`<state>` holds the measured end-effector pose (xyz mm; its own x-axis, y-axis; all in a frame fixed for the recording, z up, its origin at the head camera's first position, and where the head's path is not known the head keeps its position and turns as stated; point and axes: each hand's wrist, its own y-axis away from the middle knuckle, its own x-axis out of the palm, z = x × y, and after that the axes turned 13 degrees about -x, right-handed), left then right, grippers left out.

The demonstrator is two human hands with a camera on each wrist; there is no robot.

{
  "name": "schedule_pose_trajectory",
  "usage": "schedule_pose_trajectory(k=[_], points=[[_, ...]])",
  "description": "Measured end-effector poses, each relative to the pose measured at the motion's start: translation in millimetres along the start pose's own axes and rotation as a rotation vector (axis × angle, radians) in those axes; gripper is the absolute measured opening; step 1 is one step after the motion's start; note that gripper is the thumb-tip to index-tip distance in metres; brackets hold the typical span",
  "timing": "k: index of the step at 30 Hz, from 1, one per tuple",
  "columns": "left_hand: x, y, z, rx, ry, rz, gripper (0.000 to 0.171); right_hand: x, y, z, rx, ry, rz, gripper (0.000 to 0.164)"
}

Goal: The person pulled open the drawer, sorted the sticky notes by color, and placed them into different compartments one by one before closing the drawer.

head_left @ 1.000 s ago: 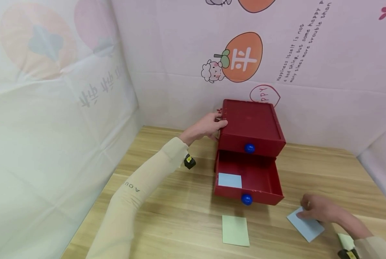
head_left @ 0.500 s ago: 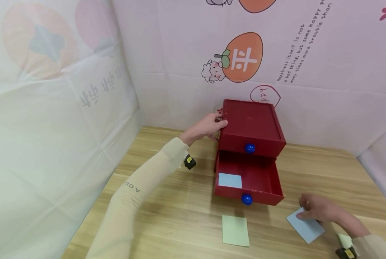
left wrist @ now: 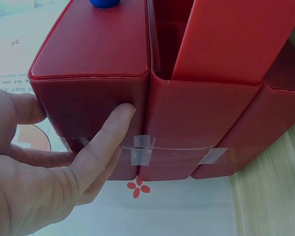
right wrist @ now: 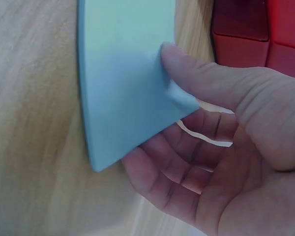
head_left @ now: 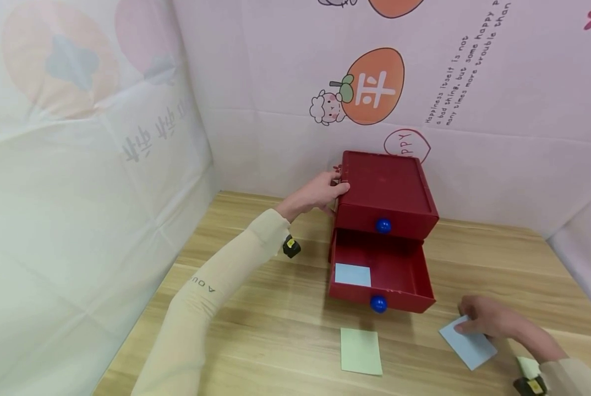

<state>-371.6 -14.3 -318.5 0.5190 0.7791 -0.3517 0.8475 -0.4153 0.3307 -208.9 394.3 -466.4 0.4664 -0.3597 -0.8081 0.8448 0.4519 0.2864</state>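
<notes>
At the top left edge of the red drawer cabinet (head_left: 384,181), my left hand (head_left: 315,193) grips it with the thumb over the top and other fingers along its side. In the left wrist view a finger (left wrist: 108,132) lies on the red side wall. My right hand (head_left: 488,318) pinches a corner of a light blue sticky note pad (head_left: 469,342) on the table, thumb on top and fingers beneath. The right wrist view shows that corner bent up under the thumb (right wrist: 187,73). A light blue note (head_left: 352,275) lies inside the pulled-out lower drawer (head_left: 399,270).
A pale green sticky note (head_left: 361,352) lies on the wooden table (head_left: 266,330) before the drawer. Blue knobs (head_left: 378,303) stick out from the drawer fronts. White printed cloth (head_left: 275,137) hangs behind the cabinet and along the sides.
</notes>
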Motion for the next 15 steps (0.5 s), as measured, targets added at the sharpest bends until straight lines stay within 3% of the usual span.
schedule_pose_trajectory(k=[5, 8, 15], points=[[0.4, 0.5, 0.3, 0.008, -0.014, -0.016, 0.060, -6, 4, -1, 0.011, -0.068, 0.028, 0.017], [-0.1, 0.9, 0.0, -0.004, -0.028, -0.020, 0.060, -11, 6, -2, -0.024, -0.079, 0.039, 0.014], [-2.0, 1.8, -1.5, -0.029, -0.027, -0.011, 0.061, -26, 13, 3, -0.186, -0.040, -0.001, 0.011]])
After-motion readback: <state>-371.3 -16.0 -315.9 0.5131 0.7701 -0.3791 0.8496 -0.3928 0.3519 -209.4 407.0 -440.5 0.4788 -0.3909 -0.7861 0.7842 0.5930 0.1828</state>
